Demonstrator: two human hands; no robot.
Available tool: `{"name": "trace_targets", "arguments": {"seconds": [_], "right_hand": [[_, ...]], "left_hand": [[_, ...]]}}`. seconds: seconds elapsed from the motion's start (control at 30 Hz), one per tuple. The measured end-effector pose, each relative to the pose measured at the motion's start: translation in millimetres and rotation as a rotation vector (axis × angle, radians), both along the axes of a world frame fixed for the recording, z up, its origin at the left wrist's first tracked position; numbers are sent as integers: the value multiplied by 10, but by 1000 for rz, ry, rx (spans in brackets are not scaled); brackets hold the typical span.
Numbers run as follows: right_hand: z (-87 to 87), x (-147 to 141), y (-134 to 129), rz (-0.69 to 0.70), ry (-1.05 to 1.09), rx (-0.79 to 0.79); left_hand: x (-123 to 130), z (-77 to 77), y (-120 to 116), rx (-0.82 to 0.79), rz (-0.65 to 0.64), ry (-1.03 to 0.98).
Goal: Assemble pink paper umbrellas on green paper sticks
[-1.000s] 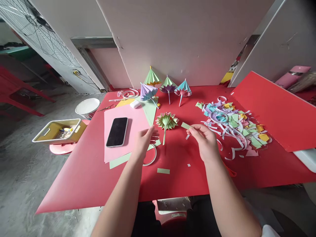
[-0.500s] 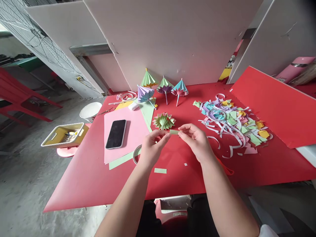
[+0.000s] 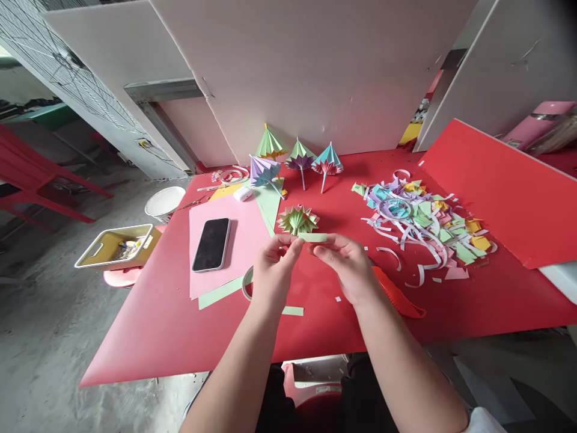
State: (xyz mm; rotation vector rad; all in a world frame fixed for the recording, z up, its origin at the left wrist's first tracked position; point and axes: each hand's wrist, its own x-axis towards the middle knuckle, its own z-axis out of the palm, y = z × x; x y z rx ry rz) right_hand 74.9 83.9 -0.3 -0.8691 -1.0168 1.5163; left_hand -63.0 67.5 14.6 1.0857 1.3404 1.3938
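Note:
A small light-green paper strip (image 3: 313, 237) is held level between both hands, just in front of a green pleated paper piece (image 3: 298, 220). My left hand (image 3: 276, 264) pinches the strip's left end between thumb and finger. At the right end, my right hand (image 3: 346, 264) has its fingers bent round the strip, thumb below it. Another green strip (image 3: 294, 311) lies on the red table near the front edge. Behind the pleated piece stand several small paper umbrellas (image 3: 327, 161).
A phone (image 3: 211, 245) rests on pink paper (image 3: 243, 234) at the left, with a tape roll beside my left wrist. Paper scraps (image 3: 424, 219) lie at the right. A red-orange tool (image 3: 399, 296) is by my right forearm. A yellow basket (image 3: 151, 236) stands off the table's left side.
The strip and my right hand have shifted left, and more of the strip shows between the fingers. More of the red-orange tool is uncovered.

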Motion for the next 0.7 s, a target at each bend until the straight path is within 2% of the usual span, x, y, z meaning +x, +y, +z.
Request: {"name": "trace_targets", "arguments": {"seconds": [0.13,0.27,0.37,0.47,0.5,0.53,0.6,0.7], "right_hand": [[7,-146,-66,-121,37,16],[13,-142,-74,-158,30,43],[14,-83,-35,-216,30,44],[-11,15,52,-319,61,-3],[-27,48,86,-336,77,-33],[-45,75,120,-339,93,-67],[-86,106,177,-319,121,-132],[-141,94,220,-294,130,-173]], "left_hand": [[80,-19,-5,24,-2,7],[130,-8,-19,36,-11,52],[54,-1,20,41,0,165],[-144,-55,182,15,120,279],[-217,-92,261,-22,156,301],[-282,-136,348,-95,138,303],[-370,-235,516,-377,18,167],[-375,-365,694,-529,-112,31]]}}
